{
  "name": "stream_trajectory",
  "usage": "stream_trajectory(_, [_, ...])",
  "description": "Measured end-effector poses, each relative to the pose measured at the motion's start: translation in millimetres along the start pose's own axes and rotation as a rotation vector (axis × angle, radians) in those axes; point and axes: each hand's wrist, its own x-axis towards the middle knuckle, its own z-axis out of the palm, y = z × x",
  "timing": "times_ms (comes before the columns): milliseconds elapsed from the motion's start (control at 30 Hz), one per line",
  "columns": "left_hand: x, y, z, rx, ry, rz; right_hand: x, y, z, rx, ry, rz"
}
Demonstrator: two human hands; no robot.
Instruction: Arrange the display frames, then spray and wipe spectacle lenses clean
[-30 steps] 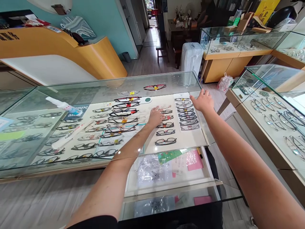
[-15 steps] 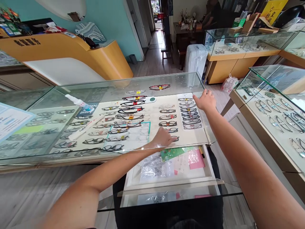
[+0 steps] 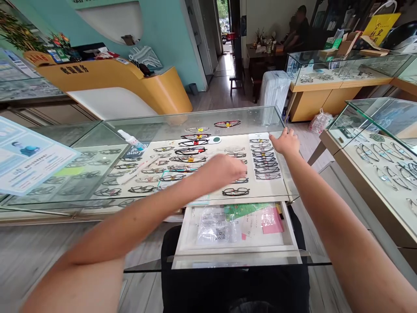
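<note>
At the far left, a printed sheet (image 3: 35, 161) stands at a slant over the bench (image 3: 276, 189). A white spray bottle (image 3: 130, 139) and a white tube (image 3: 135, 171) lie to its right, apart from each other. Eyeglasses (image 3: 190, 151) occupy the bench in columns, most likely spaced so that each pair can be viewed separately; several bear yellow or red tags.

The left hand (image 3: 230, 168) is positioned over the right-hand columns, its forearm crossing the near rows and obstructing the view of them. Its fingers are curled inward; owing to motion blur, whether they grip anything cannot be told. The nearest fully visible pair, the front pair (image 3: 236, 191), lies below the hand, near the bench's front edge.

Below, a drawer (image 3: 234, 250) is pulled out between the bench and the person's legs, limiting close approach. It contains a clear plastic packet (image 3: 211, 226), a green card (image 3: 249, 210) and pink paper (image 3: 272, 221).

A white tray (image 3: 259, 136) keeps further pairs in one tight column. Beside it, the right hand (image 3: 286, 141) rests on the glass edge with thumb extended, fingers released and holding no eyewear, probably for support. A second display case (image 3: 347, 163) stands farther right.
</note>
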Motion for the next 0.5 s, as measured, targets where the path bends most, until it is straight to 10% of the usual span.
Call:
stream_trajectory(233, [77,-134,-32.3,0.347,0.038,-0.365,-3,-1,-1,-0.004,0.008,-0.007])
stream_trajectory(500, [117,-221,7.2,0.375,0.027,-0.362,-5,-3,-1,0.005,0.023,-0.002])
